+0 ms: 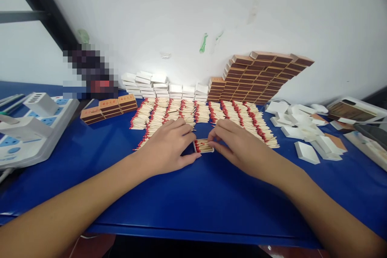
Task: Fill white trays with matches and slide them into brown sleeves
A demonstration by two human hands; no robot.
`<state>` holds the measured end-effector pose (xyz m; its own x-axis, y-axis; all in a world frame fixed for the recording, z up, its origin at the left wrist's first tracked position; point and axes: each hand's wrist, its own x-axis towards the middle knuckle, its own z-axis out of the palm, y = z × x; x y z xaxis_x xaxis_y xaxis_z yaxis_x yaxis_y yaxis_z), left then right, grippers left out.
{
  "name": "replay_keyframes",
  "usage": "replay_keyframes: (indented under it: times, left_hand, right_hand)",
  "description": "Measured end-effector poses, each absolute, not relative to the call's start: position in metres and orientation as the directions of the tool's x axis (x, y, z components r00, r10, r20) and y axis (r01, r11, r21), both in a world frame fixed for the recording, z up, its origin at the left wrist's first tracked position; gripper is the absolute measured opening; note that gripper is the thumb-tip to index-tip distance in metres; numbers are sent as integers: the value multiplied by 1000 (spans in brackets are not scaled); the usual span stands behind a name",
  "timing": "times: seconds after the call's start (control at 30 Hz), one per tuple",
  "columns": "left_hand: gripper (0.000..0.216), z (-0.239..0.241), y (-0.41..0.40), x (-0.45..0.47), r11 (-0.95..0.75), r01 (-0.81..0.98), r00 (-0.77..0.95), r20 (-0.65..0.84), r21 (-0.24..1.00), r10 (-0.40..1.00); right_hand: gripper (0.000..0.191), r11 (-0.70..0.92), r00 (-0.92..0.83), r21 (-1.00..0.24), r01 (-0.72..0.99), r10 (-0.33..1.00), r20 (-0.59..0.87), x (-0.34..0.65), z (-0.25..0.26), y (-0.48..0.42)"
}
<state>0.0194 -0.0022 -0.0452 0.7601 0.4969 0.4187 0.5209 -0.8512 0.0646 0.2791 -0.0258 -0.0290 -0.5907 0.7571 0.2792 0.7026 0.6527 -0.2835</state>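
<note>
A small white matchbox tray (204,151) filled with red-headed matches (203,145) lies on the blue table between my hands. My left hand (169,145) grips its left end, thumb at the near corner and fingers at the far side. At the right end, my right hand (231,141) is closed in a pinch, its fingertips touching the matches there; whether a match is between them is hidden. Just beyond my hands spread rows of loose matches (202,112), red heads lined up in bands.
Stacked brown matchboxes (256,78) lean against the wall, beside piled white trays (145,82). Several matchboxes (110,107) stand at left, near a power strip (57,129). Scattered white trays (306,152) and a phone-like object (352,109) lie at right.
</note>
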Motion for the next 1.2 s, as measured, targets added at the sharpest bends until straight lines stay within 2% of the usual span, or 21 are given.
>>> replay_keyframes:
  times: [0.3, 0.53, 0.9, 1.2]
  left_hand:
    - [32, -47, -3, 19, -852, 520, 761, 420, 59, 494]
    - [33, -46, -2, 18, -852, 520, 756, 429, 63, 494]
    - [33, -45, -3, 18, -848, 526, 760, 416, 56, 499]
    - [29, -44, -4, 18, -846, 527, 751, 423, 80, 507]
  right_hand:
    - [11, 689, -637, -265, 675, 725, 263, 270, -33, -30]
    - [8, 632, -603, -354, 689, 771, 204, 280, -32, -28]
    - [11, 589, -595, -376, 715, 796, 115, 284, -33, -25]
    - [6, 616, -571, -362, 700, 787, 233, 273, -29, -32]
